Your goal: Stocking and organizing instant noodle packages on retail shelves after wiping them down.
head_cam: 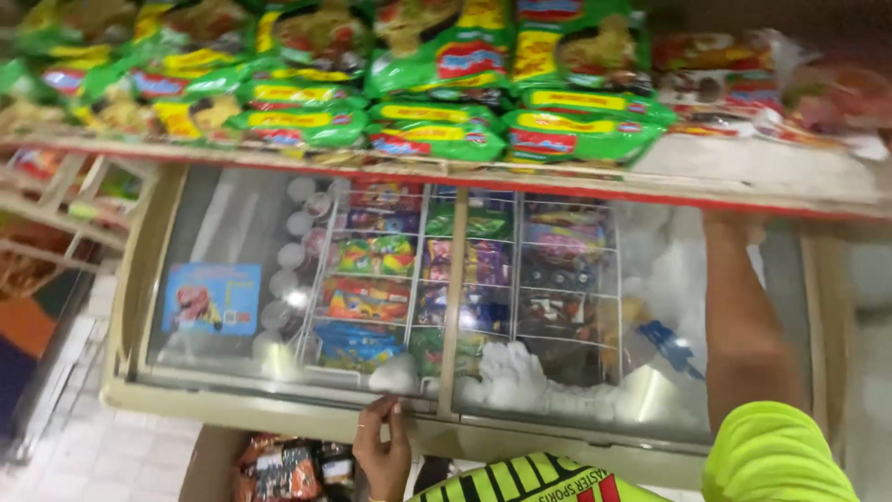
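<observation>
Shop interior: a chest freezer (130,307) with curved glass sliding lids stands under a red-edged shelf (446,172) stacked with glossy green packets (437,130). On the left, the left lid (242,279) is shut, carrying a blue sticker (212,297); round white tubs (293,256) sit beneath it. At centre, wire baskets (469,279) hold crinkled, bright wrapped ice creams, with lumpy frost (520,376) along the front. The left hand (383,446) rests on the front frame by the lid divider, fingers curled against the edge, gripping nothing that can be seen. On the right, the right forearm (748,325) reaches up past the frosted end; its hand is hidden behind the shelf, so its grip cannot be judged. Judged progress: early, nothing taken out yet.
</observation>
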